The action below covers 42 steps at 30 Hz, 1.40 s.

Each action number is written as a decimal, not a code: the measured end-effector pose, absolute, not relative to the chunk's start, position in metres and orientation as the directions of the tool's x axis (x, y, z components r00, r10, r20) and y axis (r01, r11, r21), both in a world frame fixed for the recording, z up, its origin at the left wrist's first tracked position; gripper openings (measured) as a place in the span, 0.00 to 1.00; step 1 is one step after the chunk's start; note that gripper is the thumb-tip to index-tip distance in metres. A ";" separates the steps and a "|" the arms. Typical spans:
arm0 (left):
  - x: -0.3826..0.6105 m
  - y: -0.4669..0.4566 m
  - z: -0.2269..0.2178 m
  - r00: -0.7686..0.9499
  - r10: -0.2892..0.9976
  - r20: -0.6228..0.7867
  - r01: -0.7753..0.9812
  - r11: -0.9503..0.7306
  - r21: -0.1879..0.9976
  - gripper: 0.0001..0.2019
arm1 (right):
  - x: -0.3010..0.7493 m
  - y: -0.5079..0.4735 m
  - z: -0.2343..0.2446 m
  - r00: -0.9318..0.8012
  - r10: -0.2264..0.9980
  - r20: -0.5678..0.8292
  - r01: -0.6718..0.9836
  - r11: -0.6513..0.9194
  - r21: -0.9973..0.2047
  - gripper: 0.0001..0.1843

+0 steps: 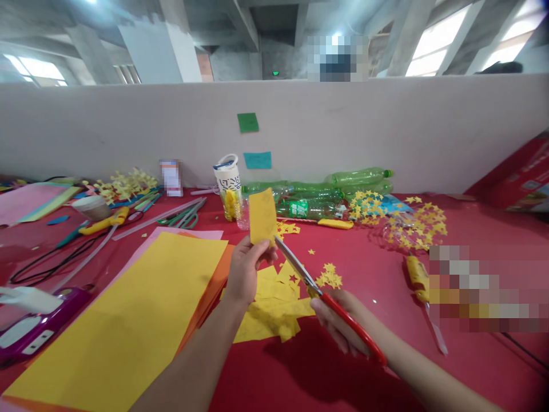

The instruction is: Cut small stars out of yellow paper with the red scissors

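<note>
My left hand pinches a small yellow paper piece by its lower edge and holds it upright above the table. Red-handled scissors are gripped in my right hand, their blades pointing up and left. The blade tips meet the lower right corner of the paper, close to my left fingers. Under both hands lie yellow paper scraps, some with star-shaped holes. A small heap of cut yellow stars sits just beyond my right hand.
Large yellow sheets over orange and pink ones cover the left. Green plastic bottles lie by the partition, near a white cup. Star sprays and a yellow glue gun are right; a purple power strip is left.
</note>
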State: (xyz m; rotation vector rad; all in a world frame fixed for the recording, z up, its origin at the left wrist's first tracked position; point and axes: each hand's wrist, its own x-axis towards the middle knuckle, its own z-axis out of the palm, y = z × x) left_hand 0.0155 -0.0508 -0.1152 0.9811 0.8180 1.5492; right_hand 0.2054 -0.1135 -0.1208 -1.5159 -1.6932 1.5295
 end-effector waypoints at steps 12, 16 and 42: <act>0.008 -0.048 -0.112 -0.070 0.972 0.222 -0.292 -0.233 0.927 0.05 | 0.211 -0.112 -0.117 -0.393 0.861 -0.322 0.434 -0.135 -0.891 0.24; 0.005 -0.048 -0.111 -0.039 0.970 0.239 -0.281 -0.241 0.929 0.06 | 0.210 -0.112 -0.114 -0.377 0.865 -0.331 0.477 -0.125 -0.870 0.26; 0.008 -0.050 -0.109 -0.003 0.974 0.228 -0.276 -0.220 0.936 0.09 | 0.211 -0.115 -0.116 -0.393 0.853 -0.343 0.452 -0.145 -0.880 0.26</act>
